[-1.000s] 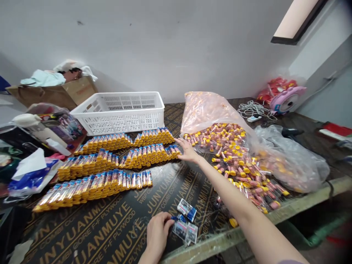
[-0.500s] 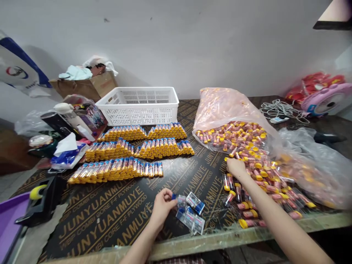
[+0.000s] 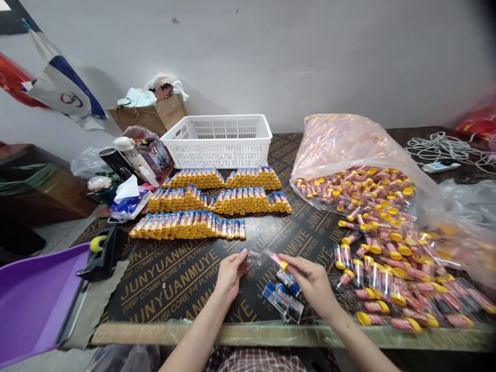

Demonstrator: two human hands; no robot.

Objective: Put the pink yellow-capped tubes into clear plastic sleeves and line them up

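My left hand point(image 3: 231, 274) pinches a small clear plastic piece with a blue end point(image 3: 253, 255) above the table. Facing it, my right hand point(image 3: 308, 279) grips a clear tube with a yellow cap point(image 3: 278, 260) and pink contents. The tube's far end points at the piece, with a small gap between them. Below my right hand lies a small pile of clear and blue pieces point(image 3: 281, 299); their exact kind is unclear. To the right is a heap of similar yellow-capped tubes point(image 3: 377, 248), spilling from a large translucent bag point(image 3: 344, 139).
Stacked rows of tubes with blue and yellow ends point(image 3: 182, 225) lie left of centre. Behind them stands a white plastic basket point(image 3: 220, 152). A tape dispenser point(image 3: 104, 253), a purple tray point(image 3: 34, 305) and bottles point(image 3: 129, 150) are at left. White cable point(image 3: 437, 147) lies far right.
My right hand has moved from the tube heap to the middle, bringing a yellow-capped tube. My left hand has lifted its clear and blue piece off the pile. The view has swung left.
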